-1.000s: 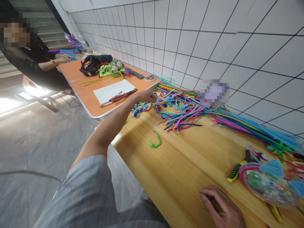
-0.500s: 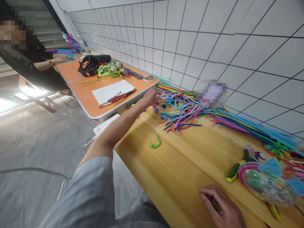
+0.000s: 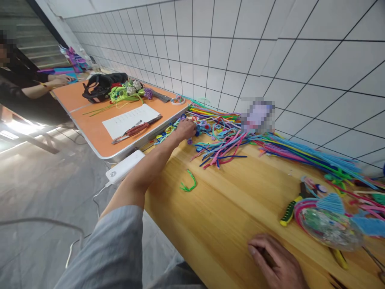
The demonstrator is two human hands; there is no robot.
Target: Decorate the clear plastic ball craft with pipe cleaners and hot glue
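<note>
Left arm (image 3: 152,166) outstretched, left grip (image 3: 186,129) downturned, right grip (image 3: 276,261) curled

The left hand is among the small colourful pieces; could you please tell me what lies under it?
Small colourful pieces show on both sides of the left hand, on the wooden table. What lies directly beneath it is covered, so I cannot name it.

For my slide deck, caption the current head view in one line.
Left hand among colourful craft pieces, right hand resting on the wooden table, bent green piece between.
</note>
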